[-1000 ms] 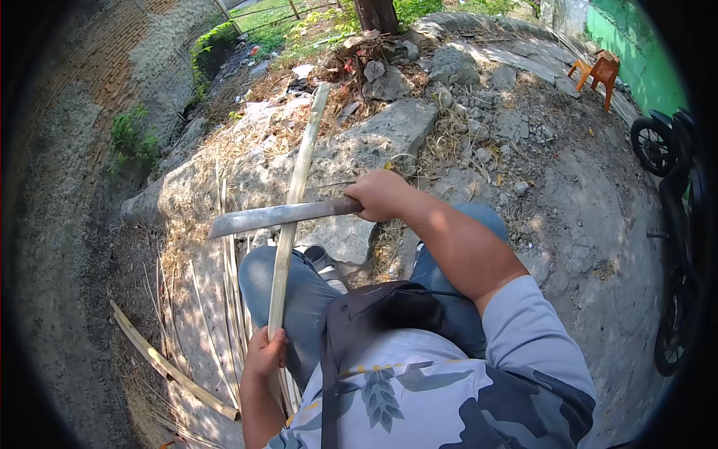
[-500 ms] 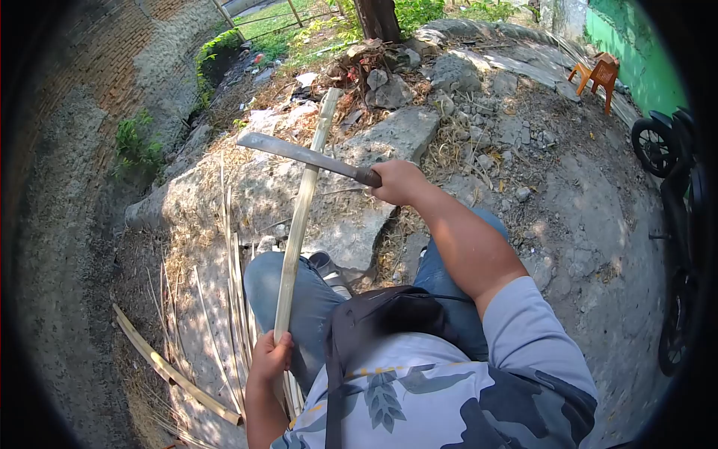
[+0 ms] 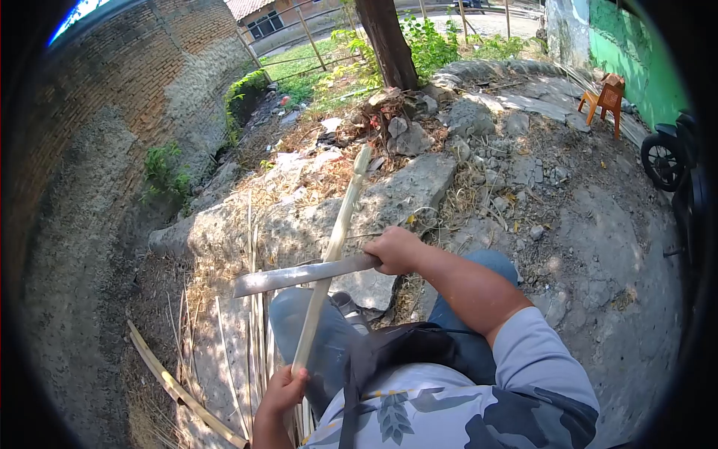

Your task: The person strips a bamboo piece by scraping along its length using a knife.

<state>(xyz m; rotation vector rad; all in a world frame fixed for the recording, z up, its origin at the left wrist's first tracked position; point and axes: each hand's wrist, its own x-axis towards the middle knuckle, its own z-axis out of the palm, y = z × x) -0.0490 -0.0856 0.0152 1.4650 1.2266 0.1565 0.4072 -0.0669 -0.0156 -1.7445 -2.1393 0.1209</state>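
My left hand is closed around the lower end of a long, pale bamboo strip, which slants up and away over my left knee. In my right hand is the handle of a machete, mostly covered by the fingers. Its wide metal blade points left and crosses the strip below the middle, seemingly touching it. Several thin split strips lie on the ground beside my left leg. Further left rests a thicker, curved bamboo piece.
A broken concrete slab and rubble lie ahead, before a tree trunk. A brick wall stands left. At right are an orange chair and a motorcycle. A black bag sits on my lap.
The machete has slid down the bamboo strip, closer to my left hand. The head view has tilted up, so the scene sits lower and more background shows.
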